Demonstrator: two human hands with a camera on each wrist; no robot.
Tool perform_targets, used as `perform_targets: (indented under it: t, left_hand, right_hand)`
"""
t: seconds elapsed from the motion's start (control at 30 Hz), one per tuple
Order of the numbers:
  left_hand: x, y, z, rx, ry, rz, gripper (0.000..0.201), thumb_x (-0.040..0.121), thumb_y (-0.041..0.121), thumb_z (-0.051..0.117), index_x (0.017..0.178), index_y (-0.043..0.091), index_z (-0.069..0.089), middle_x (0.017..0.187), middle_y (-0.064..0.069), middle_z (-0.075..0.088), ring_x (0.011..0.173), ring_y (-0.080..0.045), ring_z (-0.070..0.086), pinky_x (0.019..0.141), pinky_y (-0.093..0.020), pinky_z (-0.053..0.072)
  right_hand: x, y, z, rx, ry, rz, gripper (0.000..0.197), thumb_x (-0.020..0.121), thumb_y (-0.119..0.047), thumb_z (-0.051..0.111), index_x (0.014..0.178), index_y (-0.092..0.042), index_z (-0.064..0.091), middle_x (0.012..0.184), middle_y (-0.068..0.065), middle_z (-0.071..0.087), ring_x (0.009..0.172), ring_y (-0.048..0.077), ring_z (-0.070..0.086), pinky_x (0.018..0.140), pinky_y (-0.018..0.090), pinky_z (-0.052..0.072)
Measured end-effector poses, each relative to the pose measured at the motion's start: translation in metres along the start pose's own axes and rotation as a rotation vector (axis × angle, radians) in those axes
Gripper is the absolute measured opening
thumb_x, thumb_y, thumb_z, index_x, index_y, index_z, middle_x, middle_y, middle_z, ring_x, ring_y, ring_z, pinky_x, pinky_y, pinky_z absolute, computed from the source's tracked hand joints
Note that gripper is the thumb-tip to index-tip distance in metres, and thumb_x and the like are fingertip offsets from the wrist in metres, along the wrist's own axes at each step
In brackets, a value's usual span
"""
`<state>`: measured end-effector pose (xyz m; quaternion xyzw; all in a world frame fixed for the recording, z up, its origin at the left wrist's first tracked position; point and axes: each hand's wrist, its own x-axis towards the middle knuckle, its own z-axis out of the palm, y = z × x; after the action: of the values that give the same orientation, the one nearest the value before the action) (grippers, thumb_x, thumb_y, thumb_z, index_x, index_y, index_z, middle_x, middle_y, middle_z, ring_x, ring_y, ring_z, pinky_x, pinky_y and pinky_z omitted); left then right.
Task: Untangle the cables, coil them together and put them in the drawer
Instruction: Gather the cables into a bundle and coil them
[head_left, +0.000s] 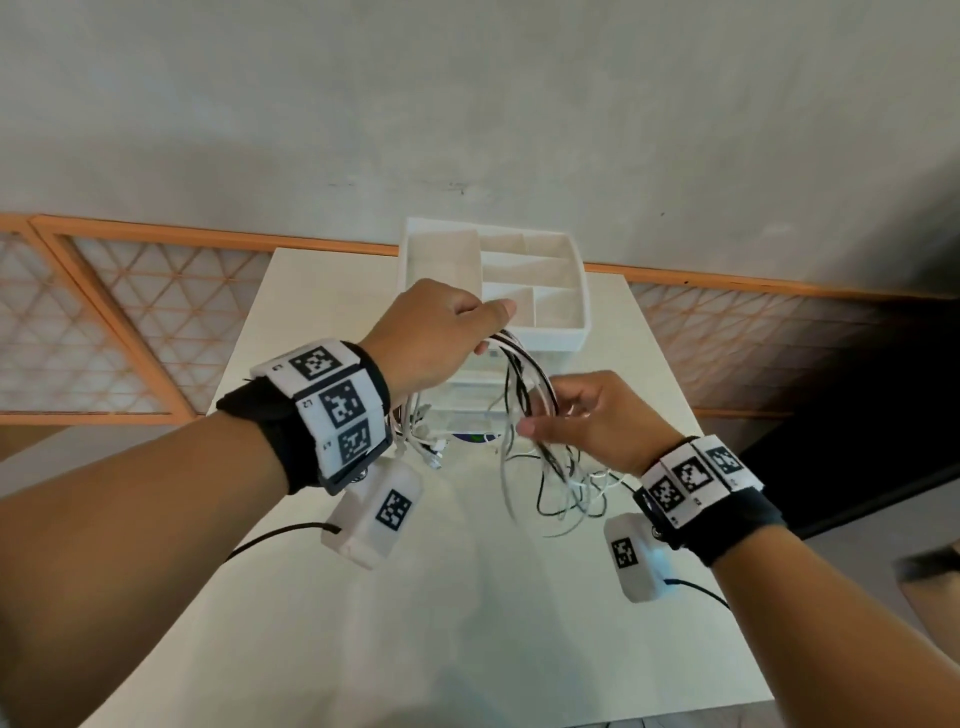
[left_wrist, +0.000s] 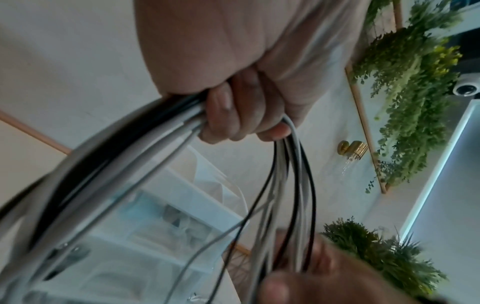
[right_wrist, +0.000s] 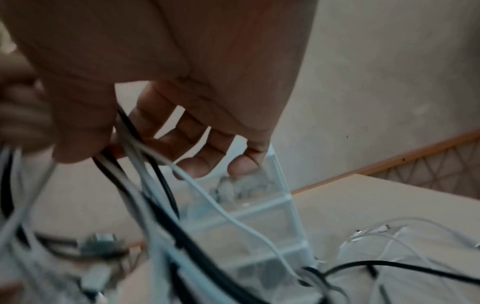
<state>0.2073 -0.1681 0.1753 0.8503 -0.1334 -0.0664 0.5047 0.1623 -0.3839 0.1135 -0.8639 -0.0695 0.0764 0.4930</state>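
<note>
A bundle of black and white cables (head_left: 524, 374) arcs in the air between my two hands, in front of the drawer unit (head_left: 483, 395). My left hand (head_left: 447, 327) grips the top of the loop, its fingers (left_wrist: 244, 115) curled round the cables (left_wrist: 91, 156). My right hand (head_left: 571, 410) pinches the lower part of the loop between thumb and forefinger (right_wrist: 111, 142), the other fingers spread. Loose cable tails (head_left: 566, 493) hang down onto the table. Several white plug ends (head_left: 426, 447) dangle below my left wrist.
The small white table (head_left: 415, 597) holds the drawer unit with clear drawers (right_wrist: 259, 226) and a white divided tray (head_left: 571, 322) on top. Loose white cable ends (right_wrist: 384, 232) lie on the table to the right. A grey wall and a wooden lattice panel (head_left: 130, 332) stand behind.
</note>
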Motion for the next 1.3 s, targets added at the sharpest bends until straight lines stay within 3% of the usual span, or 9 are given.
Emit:
perform_targets:
  t: [0.2, 0.3, 0.4, 0.53, 0.67, 0.8, 1.0, 1.2, 1.3]
  left_hand:
    - [0.000, 0.008, -0.015, -0.137, 0.059, 0.000, 0.053, 0.092, 0.046, 0.061, 0.046, 0.020, 0.053, 0.057, -0.011, 0.035, 0.046, -0.020, 0.026, 0.051, -0.027, 0.027]
    - [0.001, 0.010, -0.027, 0.030, 0.070, 0.009, 0.050, 0.094, 0.049, 0.056, 0.061, 0.011, 0.060, 0.036, 0.009, 0.036, 0.033, -0.009, 0.030, 0.049, -0.027, 0.026]
    - [0.000, 0.005, -0.032, 0.161, 0.155, 0.008, 0.052, 0.097, 0.047, 0.052, 0.068, 0.005, 0.064, 0.030, 0.013, 0.043, 0.038, -0.008, 0.037, 0.049, -0.028, 0.027]
    - [0.011, -0.001, -0.050, -0.118, 0.399, -0.006, 0.048, 0.093, 0.048, 0.059, 0.059, 0.014, 0.061, 0.042, 0.006, 0.038, 0.038, -0.014, 0.030, 0.049, -0.026, 0.026]
    - [0.010, -0.002, -0.042, -0.096, 0.357, 0.044, 0.057, 0.095, 0.042, 0.059, 0.069, -0.008, 0.060, 0.030, 0.012, 0.039, 0.030, -0.006, 0.028, 0.051, -0.028, 0.026]
    - [0.013, -0.011, -0.030, -0.071, 0.300, 0.007, 0.056, 0.096, 0.045, 0.055, 0.072, -0.005, 0.063, 0.030, 0.014, 0.040, 0.029, -0.006, 0.031, 0.050, -0.030, 0.026]
    - [0.010, -0.017, -0.033, 0.009, 0.300, -0.038, 0.052, 0.096, 0.049, 0.052, 0.056, 0.017, 0.056, 0.029, 0.010, 0.037, 0.042, -0.017, 0.034, 0.053, -0.031, 0.028]
    - [0.002, -0.014, -0.025, -0.101, 0.298, 0.057, 0.054, 0.096, 0.044, 0.057, 0.054, 0.010, 0.050, 0.035, 0.012, 0.043, 0.038, -0.009, 0.031, 0.053, -0.029, 0.028]
    - [-0.003, -0.013, -0.011, 0.031, 0.227, 0.088, 0.056, 0.097, 0.044, 0.054, 0.059, 0.003, 0.055, 0.043, 0.011, 0.053, 0.033, -0.005, 0.036, 0.048, -0.029, 0.027]
  right_hand:
    - [0.011, 0.027, 0.008, -0.583, 0.021, 0.346, 0.046, 0.091, -0.051, 0.064, 0.061, -0.017, 0.063, 0.063, 0.004, 0.066, 0.063, 0.020, 0.064, 0.064, 0.030, 0.050]
    - [0.016, 0.009, -0.024, -0.449, 0.562, 0.337, 0.048, 0.093, -0.047, 0.064, 0.062, -0.010, 0.065, 0.065, 0.014, 0.068, 0.058, 0.022, 0.057, 0.058, 0.030, 0.047]
    - [0.009, -0.016, -0.052, -0.345, 1.088, 0.031, 0.048, 0.086, -0.039, 0.073, 0.053, -0.013, 0.050, 0.051, 0.001, 0.046, 0.047, 0.013, 0.036, 0.050, 0.030, 0.033]
    - [-0.006, 0.032, -0.026, -0.351, 0.470, -0.075, 0.041, 0.082, -0.042, 0.078, 0.056, -0.025, 0.051, 0.063, 0.002, 0.051, 0.055, 0.019, 0.051, 0.056, 0.032, 0.045]
    - [-0.016, 0.088, 0.010, -0.514, 0.001, 0.161, 0.019, 0.079, -0.038, 0.081, 0.085, -0.023, 0.072, 0.073, -0.007, 0.057, 0.074, 0.017, 0.058, 0.074, 0.031, 0.047]
    - [-0.003, 0.075, -0.002, -0.554, 0.179, 0.334, 0.026, 0.090, -0.046, 0.064, 0.074, -0.028, 0.056, 0.073, -0.004, 0.063, 0.081, 0.027, 0.065, 0.074, 0.035, 0.050]
    - [-0.005, 0.027, -0.046, 0.121, 0.677, 0.170, 0.029, 0.092, -0.046, 0.065, 0.101, -0.018, 0.067, 0.085, 0.002, 0.077, 0.067, 0.022, 0.075, 0.070, 0.041, 0.062]
    - [-0.026, 0.081, -0.006, -0.624, 0.320, 0.467, 0.028, 0.087, -0.048, 0.066, 0.112, -0.034, 0.066, 0.093, -0.004, 0.071, 0.102, 0.028, 0.067, 0.087, 0.034, 0.051]
    - [-0.017, 0.087, 0.004, -0.650, 0.279, 0.531, 0.025, 0.090, -0.047, 0.064, 0.105, -0.028, 0.071, 0.105, 0.004, 0.072, 0.107, 0.032, 0.064, 0.084, 0.033, 0.046]
